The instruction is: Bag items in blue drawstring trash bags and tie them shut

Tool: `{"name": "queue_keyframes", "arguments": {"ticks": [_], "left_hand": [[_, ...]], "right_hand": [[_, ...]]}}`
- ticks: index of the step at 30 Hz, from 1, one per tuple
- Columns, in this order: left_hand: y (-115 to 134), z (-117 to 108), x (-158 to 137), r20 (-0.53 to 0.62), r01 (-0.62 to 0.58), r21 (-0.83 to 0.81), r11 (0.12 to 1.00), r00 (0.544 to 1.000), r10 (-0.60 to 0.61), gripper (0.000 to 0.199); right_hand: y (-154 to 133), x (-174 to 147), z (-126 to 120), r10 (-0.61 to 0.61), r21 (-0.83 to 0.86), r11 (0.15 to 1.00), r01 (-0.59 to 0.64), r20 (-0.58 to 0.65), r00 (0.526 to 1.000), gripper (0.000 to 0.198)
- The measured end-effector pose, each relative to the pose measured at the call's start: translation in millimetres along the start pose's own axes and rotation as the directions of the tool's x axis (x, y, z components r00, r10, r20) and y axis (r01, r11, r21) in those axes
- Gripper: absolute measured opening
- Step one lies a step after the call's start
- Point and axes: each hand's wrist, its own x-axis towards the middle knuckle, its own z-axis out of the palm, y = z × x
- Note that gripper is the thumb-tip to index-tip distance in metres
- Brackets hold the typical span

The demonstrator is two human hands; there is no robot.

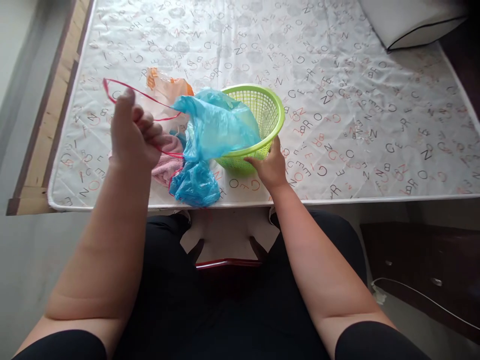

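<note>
A green plastic basket [275, 107] with a mesh wall tilts near the mattress's front edge. My right hand [270, 165] grips its near right side, thumb toward the rim. Over the basket's left rim spills a blue plastic bag [219, 122], partly inside it. Pink drawstrings [150, 95] run from the bag to my left hand [135, 130], which is closed around them and raised to the left. A crumpled blue part of plastic [195, 185] hangs below the bag; whether it is a separate bag I cannot tell.
Left of the basket lie a pink cloth [167, 162] and a clear plastic bag with orange print [168, 87]. Lettered sheeting covers the mattress [356, 150]. A white, dark-edged object [416, 25] sits at the far right. A stool [228, 262] shows between my legs.
</note>
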Motion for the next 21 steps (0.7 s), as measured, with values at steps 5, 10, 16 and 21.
{"name": "queue_keyframes", "arguments": {"ticks": [5,10,16,21], "left_hand": [[-29.0,14.5,-7.6,0.145,-0.074,0.048,0.996,0.987,0.066,0.037],[-56.1,27.7,-18.5,0.306,-0.166,0.084,0.983,0.943,0.133,0.042],[-79.7,40.8,-40.1,0.474,-0.358,0.245,0.901,0.855,0.211,0.036],[-91.9,51.0,-40.0,0.625,-0.438,0.22,0.872,0.749,0.218,0.028]], "right_hand": [[12.2,6.9,4.1,0.088,0.141,0.985,-0.099,0.083,0.993,0.111],[28.4,24.7,-15.4,0.119,0.115,0.988,-0.099,-0.185,0.976,0.071],[-43.5,12.3,-39.8,-0.321,-0.161,0.945,0.285,-0.281,0.904,0.054],[-115.9,-1.7,-33.2,-0.553,0.018,0.833,0.554,0.068,0.83,0.064]]}}
